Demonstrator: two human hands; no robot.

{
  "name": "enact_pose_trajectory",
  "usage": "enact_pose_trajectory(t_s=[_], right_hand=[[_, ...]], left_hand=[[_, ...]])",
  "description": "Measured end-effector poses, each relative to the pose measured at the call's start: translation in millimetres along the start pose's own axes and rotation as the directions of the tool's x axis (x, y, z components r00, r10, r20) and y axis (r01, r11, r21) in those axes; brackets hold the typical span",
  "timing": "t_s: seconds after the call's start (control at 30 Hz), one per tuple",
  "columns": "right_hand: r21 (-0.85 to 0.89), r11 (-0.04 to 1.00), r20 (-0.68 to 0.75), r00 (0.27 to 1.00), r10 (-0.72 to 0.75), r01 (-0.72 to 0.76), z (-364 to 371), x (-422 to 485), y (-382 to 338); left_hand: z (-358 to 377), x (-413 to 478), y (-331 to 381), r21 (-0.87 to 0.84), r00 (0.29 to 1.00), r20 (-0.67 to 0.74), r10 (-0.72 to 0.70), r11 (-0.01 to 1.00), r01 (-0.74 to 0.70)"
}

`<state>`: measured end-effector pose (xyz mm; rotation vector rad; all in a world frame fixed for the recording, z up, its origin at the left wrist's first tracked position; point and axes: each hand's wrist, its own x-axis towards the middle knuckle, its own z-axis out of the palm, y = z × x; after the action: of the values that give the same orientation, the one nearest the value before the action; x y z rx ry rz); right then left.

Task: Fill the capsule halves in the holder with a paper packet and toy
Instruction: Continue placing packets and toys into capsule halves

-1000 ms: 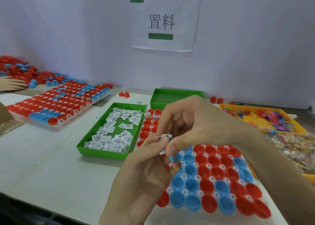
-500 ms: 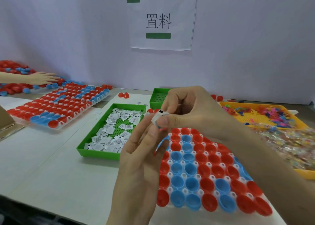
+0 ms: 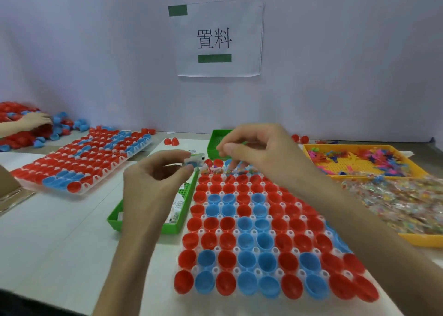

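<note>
The white holder (image 3: 236, 270) lies in front of me, packed with red and blue capsule halves (image 3: 244, 224). Most are empty; those in the far row (image 3: 217, 170) hold packets and small toys. My left hand (image 3: 153, 188) hovers left of the holder's far corner. Between thumb and fingers it pinches white paper packets and a blue toy (image 3: 193, 161). My right hand (image 3: 259, 155) is above the far row with curled fingers, its fingertips reaching down to those capsules. Whether it holds anything is hidden.
A green tray (image 3: 172, 230) of paper packets (image 3: 178, 203) sits left of the holder, half hidden by my left hand. A yellow tray (image 3: 309, 148) of coloured toys and a heap of clear bags (image 3: 395, 200) lie right. Another filled holder (image 3: 79, 157) and another person's hand (image 3: 36, 120) are far left.
My hands have separated. The right hand moved forward and down to the holder's far row, while the left hand stayed back with the packets and blue toy.
</note>
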<state>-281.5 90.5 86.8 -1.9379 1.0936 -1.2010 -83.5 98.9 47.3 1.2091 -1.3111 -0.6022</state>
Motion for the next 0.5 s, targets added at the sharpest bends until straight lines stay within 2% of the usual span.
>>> enact_pose_trajectory(t_s=[0.1, 0.23, 0.37, 0.5], right_hand=[[0.068, 0.997, -0.077, 0.997, 0.031, -0.026, -20, 4, 5], [0.077, 0.997, -0.096, 0.995, 0.036, -0.029, -32, 6, 10], [0.074, 0.997, -0.08, 0.997, 0.012, -0.006, -36, 7, 11], [0.099, 0.995, -0.091, 0.996, 0.0, 0.009, -38, 9, 11]], left_hand=[[7, 31, -20, 0.263, 0.991, 0.134, -0.028, 0.965, -0.008], [22, 57, -46, 0.487, 0.962, 0.264, -0.067, 0.87, -0.073], [32, 69, -56, 0.576, 0.949, 0.312, -0.052, 0.805, -0.145], [39, 76, -55, 0.651, 0.918, 0.383, -0.098, 0.734, -0.193]])
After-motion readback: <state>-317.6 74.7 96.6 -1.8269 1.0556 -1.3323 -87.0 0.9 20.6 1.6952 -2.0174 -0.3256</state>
